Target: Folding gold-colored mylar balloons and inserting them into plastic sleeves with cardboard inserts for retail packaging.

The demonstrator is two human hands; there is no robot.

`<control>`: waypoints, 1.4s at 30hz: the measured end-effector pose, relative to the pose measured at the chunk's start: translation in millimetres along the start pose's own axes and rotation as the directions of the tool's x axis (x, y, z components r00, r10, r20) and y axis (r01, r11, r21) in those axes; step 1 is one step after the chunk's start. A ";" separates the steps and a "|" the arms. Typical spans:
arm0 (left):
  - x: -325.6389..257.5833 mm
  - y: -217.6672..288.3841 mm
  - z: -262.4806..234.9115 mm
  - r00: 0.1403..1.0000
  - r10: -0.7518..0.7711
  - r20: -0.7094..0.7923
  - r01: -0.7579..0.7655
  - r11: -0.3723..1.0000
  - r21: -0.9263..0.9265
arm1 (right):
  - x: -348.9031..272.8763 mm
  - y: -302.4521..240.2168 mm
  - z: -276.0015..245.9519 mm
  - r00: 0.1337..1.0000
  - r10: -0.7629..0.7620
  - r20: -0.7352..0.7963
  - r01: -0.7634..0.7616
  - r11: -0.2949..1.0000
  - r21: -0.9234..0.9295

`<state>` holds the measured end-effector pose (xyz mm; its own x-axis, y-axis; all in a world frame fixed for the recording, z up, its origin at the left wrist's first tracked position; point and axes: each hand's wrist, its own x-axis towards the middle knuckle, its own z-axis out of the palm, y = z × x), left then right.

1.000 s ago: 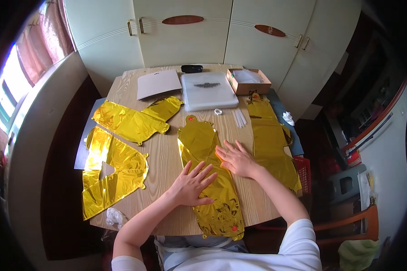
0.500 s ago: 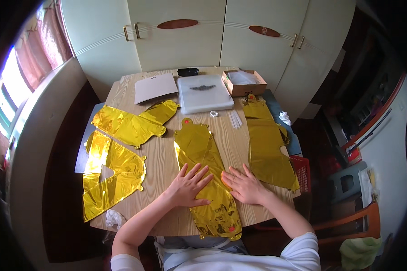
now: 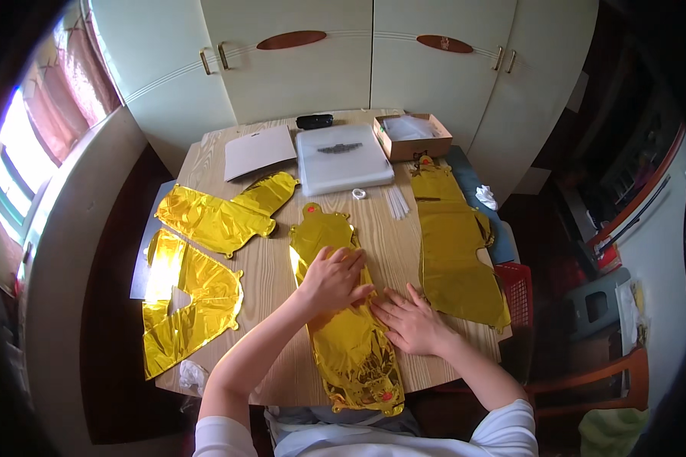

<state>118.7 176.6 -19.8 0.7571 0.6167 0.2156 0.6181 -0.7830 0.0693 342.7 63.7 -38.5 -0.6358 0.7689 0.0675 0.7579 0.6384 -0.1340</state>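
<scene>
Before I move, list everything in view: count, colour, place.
Foil balloons: four, gold, two left, one centre, one right.
Wood-grain table: one, tan, centre.
Card: one, pale grey, far left.
Plastic packet: one, clear, far centre.
Oblong case: one, black, far edge.
Cardboard box: one, brown, far right.
Roll: one, white, below the packet.
Strips: several, whitish, right of roll.
Crumpled wads: two, white, near left and far right.
Basket: one, red, right.
Stool: one, grey, right.
Chair: one, brown, lower right.
Cloth: one, green, lower right.
Cabinet doors: four, cream, behind.
Curtain: one, pink, upper left.
Left hand: one, bare, on the centre balloon.
Right hand: one, bare, at its right edge.
</scene>
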 end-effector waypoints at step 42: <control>98.1 -341.2 -26.3 0.848 -0.527 0.063 0.530 0.847 -0.044 | 0.5 7.4 -3.1 0.999 0.041 -0.017 -0.036 0.974 0.223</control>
<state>-23.5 502.2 3.4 0.3294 0.9403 0.0853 0.9153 -0.3402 0.2158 348.4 68.8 -36.4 -0.6015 0.7949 0.0789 0.7288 0.5866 -0.3532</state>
